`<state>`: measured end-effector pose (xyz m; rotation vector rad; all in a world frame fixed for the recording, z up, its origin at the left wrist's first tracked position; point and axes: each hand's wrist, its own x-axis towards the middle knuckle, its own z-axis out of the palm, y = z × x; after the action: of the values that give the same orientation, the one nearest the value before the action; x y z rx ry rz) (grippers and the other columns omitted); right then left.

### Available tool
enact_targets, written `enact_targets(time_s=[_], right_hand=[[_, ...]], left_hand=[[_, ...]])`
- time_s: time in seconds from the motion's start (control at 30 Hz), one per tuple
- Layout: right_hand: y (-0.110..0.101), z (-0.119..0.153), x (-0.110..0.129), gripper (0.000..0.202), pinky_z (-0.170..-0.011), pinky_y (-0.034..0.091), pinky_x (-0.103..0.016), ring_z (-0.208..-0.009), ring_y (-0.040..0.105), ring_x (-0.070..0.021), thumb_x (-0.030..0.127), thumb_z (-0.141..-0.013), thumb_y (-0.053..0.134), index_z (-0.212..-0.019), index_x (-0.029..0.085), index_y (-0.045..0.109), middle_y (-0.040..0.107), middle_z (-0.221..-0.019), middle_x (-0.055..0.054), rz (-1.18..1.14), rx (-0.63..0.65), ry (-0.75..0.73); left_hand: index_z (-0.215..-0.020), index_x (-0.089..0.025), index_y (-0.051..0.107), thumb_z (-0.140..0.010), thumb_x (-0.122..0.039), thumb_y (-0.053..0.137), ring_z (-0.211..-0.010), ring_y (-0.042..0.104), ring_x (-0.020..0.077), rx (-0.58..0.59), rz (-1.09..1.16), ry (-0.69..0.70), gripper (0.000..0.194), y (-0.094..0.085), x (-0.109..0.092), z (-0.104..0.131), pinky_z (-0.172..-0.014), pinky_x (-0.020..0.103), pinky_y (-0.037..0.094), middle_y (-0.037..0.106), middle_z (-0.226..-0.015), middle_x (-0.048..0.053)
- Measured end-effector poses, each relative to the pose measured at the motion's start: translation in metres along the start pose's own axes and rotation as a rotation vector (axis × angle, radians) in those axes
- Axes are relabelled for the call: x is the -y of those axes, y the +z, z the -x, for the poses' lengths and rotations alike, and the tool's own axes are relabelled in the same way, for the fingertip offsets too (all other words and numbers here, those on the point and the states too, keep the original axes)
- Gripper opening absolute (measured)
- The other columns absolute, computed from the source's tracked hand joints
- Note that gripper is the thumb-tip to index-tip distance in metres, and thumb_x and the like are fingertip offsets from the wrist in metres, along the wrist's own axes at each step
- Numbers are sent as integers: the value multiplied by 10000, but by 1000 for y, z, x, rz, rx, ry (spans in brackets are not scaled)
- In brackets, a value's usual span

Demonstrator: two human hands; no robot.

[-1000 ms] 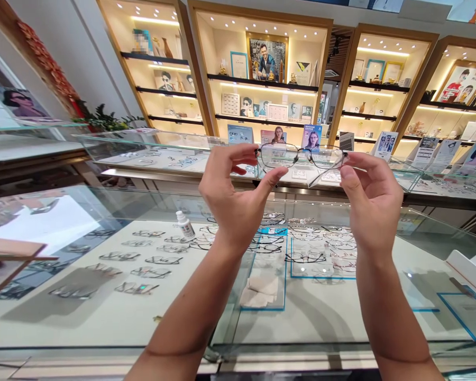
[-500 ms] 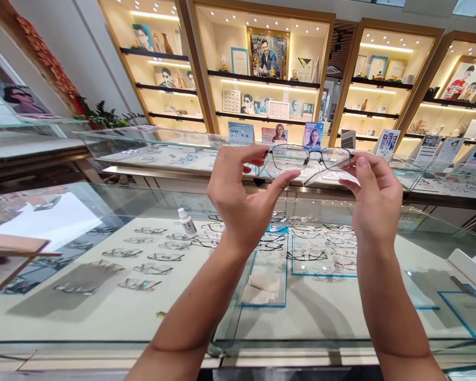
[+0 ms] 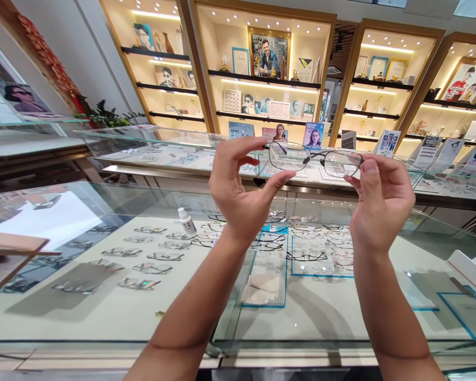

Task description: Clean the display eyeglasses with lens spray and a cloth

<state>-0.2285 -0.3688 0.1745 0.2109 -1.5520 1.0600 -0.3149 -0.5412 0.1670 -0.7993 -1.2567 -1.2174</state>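
Note:
A pair of thin dark-rimmed eyeglasses [image 3: 316, 154] with clear lenses is held up in front of me, above the glass counter, its right end slightly lower. My left hand [image 3: 241, 185] has its index finger at the left end of the frame and its thumb under the left lens, with a wide gap between them. My right hand [image 3: 376, 201] pinches the right end of the frame between thumb and fingers. The temples are mostly hidden. Below my hands, a beige cloth [image 3: 262, 288] lies on a blue-edged clear panel [image 3: 280, 302].
Rows of eyeglasses [image 3: 153, 268] lie in the glass display counter [image 3: 115, 317]. A small white bottle [image 3: 187, 222] stands left of my left forearm. Behind are another glass counter [image 3: 174, 177] and lit wall shelves [image 3: 262, 79]. A white box [image 3: 470, 270] sits at the right.
The eyeglasses have turned and tilted, with their right end shifted right and down. My right hand has moved slightly right with it. The left thumb is a little lower.

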Motion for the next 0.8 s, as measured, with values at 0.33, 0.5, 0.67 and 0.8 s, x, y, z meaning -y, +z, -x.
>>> enact_targets(time_s=[0.33,0.5,0.67,0.8], right_hand=[[13,6,1,296,-958,633,-553,-1200,668,-308,527,-986,589,-1170,308,665,672,-1120,-87,-52,-43,0],[15,6,-3,278,-969,641,-506,-1185,691,-273,500,-1001,576,-1185,304,648,693,-1142,-78,-94,30,7],[11,3,-9,265,-917,658,-474,-1152,724,-256,502,-1006,558,-1167,311,645,705,-1160,-65,-173,130,45],[9,-2,-14,294,-903,662,-452,-1150,741,-250,542,-998,557,-1157,308,638,724,-1189,-63,-219,210,118]], left_hand=[[-1334,-298,569,-831,-558,816,-1187,665,253,-16,12,-68,618,15,7,15,-802,340,632,643,-1268,86],[-1330,-283,571,-850,-521,801,-1195,665,249,-34,16,-101,583,16,4,18,-809,325,643,647,-1281,91],[-1330,-291,560,-853,-472,806,-1224,667,260,-43,48,-100,566,16,4,18,-847,335,653,633,-1311,91],[-1342,-301,543,-840,-458,823,-1237,668,273,-25,77,-138,596,16,5,20,-873,358,654,616,-1347,94]])
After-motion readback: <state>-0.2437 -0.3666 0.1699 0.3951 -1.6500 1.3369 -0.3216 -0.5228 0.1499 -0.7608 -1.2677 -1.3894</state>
